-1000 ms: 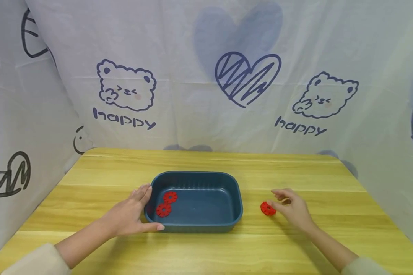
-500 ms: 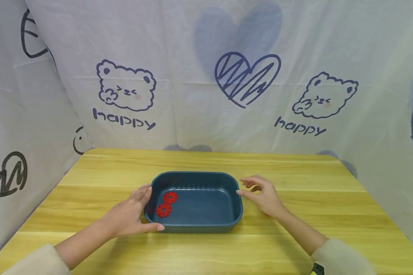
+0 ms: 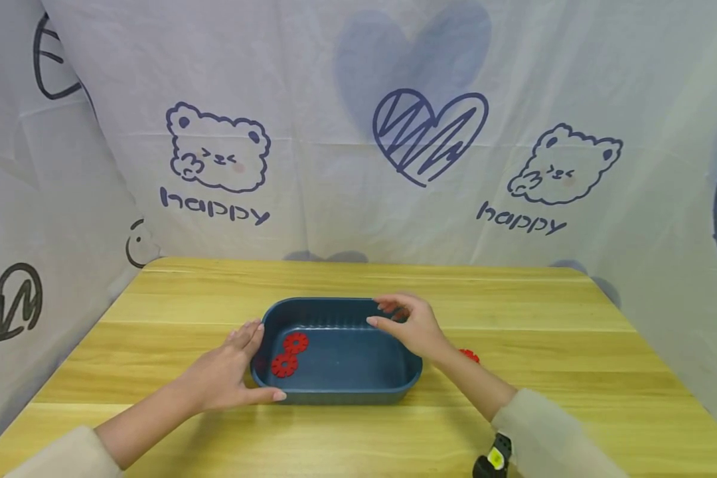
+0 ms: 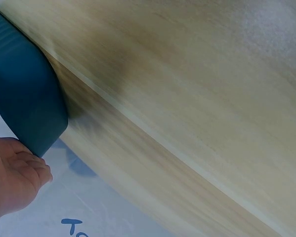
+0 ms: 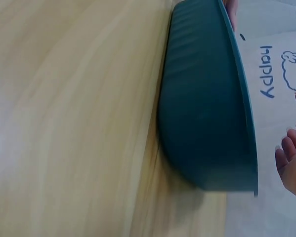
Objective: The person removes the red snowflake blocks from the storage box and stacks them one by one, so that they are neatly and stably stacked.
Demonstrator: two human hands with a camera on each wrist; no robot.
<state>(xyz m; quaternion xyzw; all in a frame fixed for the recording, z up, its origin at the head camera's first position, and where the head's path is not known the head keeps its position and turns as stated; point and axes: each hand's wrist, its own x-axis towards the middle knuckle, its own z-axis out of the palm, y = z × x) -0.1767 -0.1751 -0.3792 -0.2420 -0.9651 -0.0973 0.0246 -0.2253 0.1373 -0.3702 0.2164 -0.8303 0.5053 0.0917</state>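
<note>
A dark teal rectangular basin [image 3: 340, 397] stands on the table, also seen from its side in both wrist views. Two red notched plastic discs, one disc [image 3: 295, 343] behind the other disc [image 3: 284, 364], lie inside at its left end. Against the basin's left front corner rests my left hand [image 3: 230, 372], thumb along the front wall and fingers along the left side. My right hand [image 3: 415, 328] hovers over the basin's right end, fingers loosely bent, and no object shows between them. Right of the basin, a red disc [image 3: 469, 355] lies on the table, partly hidden by my right forearm.
The wood-grain table [image 3: 573, 372] extends beyond the basin on every side. Behind it hangs a white printed cloth [image 3: 322, 166], with more cloth at both sides. A black and yellow device [image 3: 493, 458] shows at my right sleeve.
My right hand has left the red disc on the table and moved left to above the basin. The left hand, the basin and the two discs inside have stayed put.
</note>
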